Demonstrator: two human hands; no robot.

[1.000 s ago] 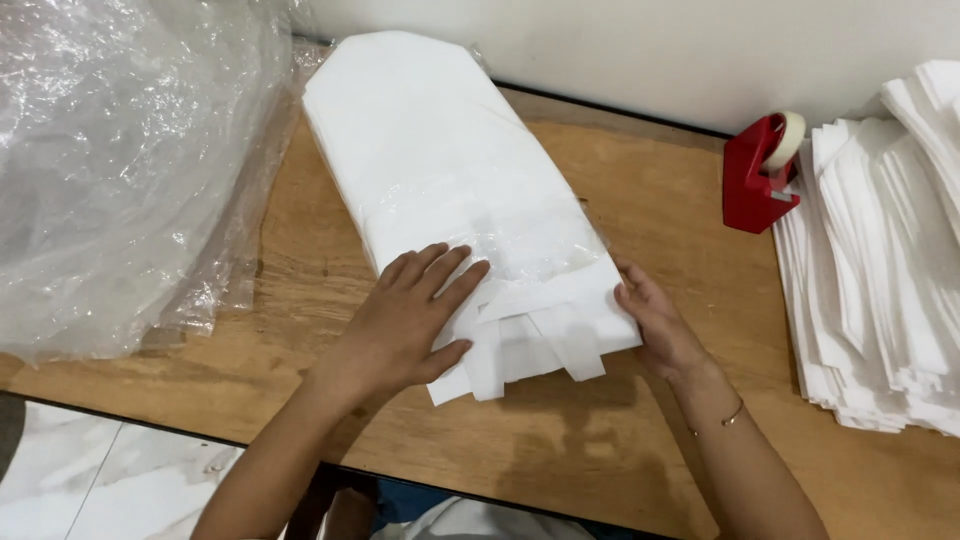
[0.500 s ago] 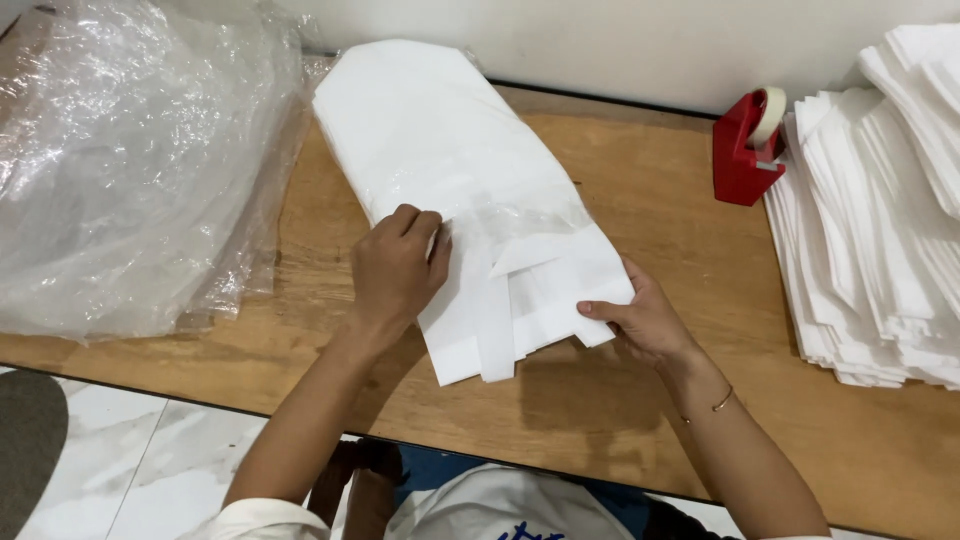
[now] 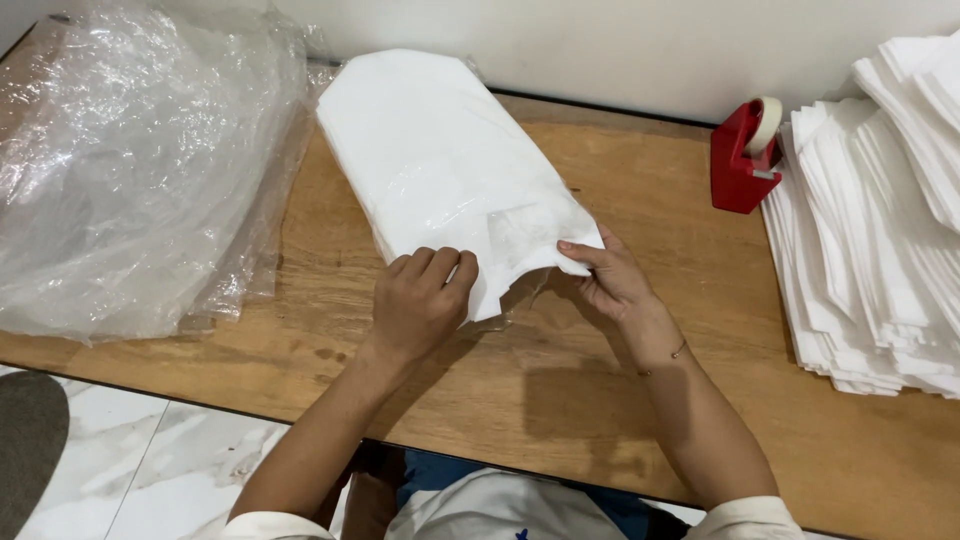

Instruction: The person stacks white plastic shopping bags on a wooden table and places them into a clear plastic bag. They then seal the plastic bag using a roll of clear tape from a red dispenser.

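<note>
Close to the person, the left hand (image 3: 425, 300) is curled shut, its fingers pinching the near edge of the white bundle (image 3: 450, 170). The right hand (image 3: 612, 280) is half open, with its fingers tucked under the bundle's corner at four o'clock. A moment ago white flaps stuck out at this end; now they are folded in, so the end looks neat and closed. The bundle lies in the middle of the wooden table (image 3: 600, 400), pointing to eleven o'clock. At nine o'clock sits a big heap of clear plastic (image 3: 130, 170). At three o'clock is a pile of white sheets (image 3: 880, 230). A red tape holder (image 3: 745, 155) stands at two o'clock, well apart. Nothing blocks the hands.
</note>
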